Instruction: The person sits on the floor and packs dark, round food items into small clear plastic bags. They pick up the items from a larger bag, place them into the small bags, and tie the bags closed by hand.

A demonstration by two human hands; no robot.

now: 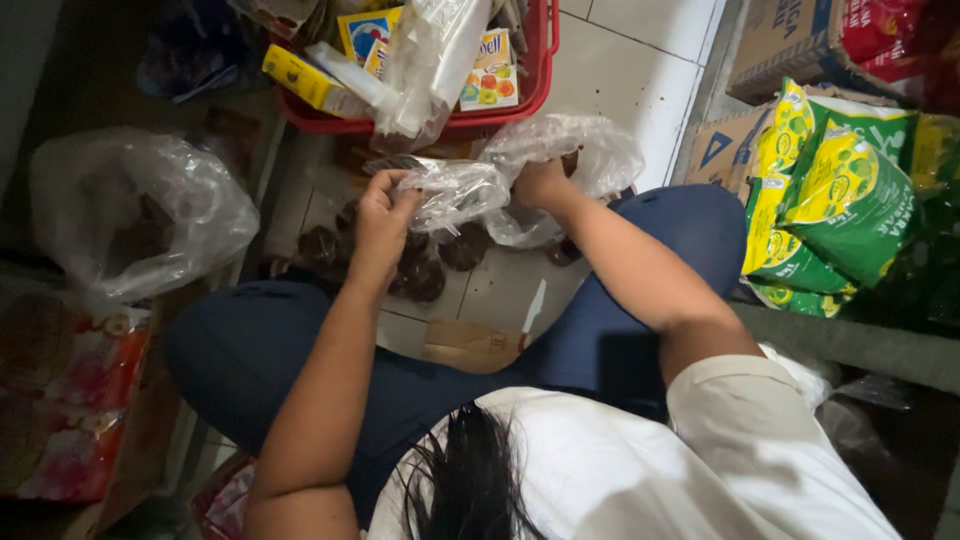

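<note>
Clear plastic bag is held crumpled between both hands, above the tiled floor and just in front of the red basket. The left hand pinches its near edge, fingers closed on the film. The right hand grips the far side; its fingers are partly hidden. Keep the film taut and the mouth upward to hold it well. Dark round items lie directly below.

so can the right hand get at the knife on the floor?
Probably yes: the knife lies bare on the tiles between the knees, unobstructed, but the right hand grips a clear bag first.
</note>
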